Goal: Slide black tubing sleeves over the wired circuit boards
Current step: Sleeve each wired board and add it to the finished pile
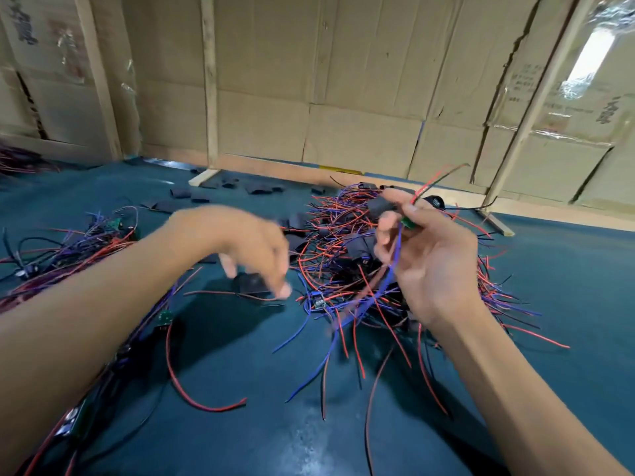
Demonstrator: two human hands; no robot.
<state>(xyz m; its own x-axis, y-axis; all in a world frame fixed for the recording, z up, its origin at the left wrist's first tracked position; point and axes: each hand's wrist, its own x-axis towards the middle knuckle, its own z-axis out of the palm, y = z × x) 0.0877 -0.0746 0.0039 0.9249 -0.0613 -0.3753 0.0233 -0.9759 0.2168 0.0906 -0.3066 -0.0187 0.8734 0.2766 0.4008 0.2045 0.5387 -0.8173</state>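
Note:
My right hand (426, 255) is raised above a tangled pile of wired circuit boards (347, 255) and pinches a small green circuit board (408, 221) with red, black and blue wires. A black tubing sleeve (379, 206) sits at its fingertips, on the board's wires. My left hand (247, 245) is blurred, fingers loosely curled and pointing down just above a flat black sleeve (252, 283) that lies on the green mat. I cannot make out whether the fingers touch it.
A second bundle of wired boards (68, 249) lies at the left, with more boards (165, 317) under my left forearm. Several loose black sleeves (206, 190) are scattered at the back. Cardboard walls with wooden battens (209, 84) close off the far side of the green mat (257, 389).

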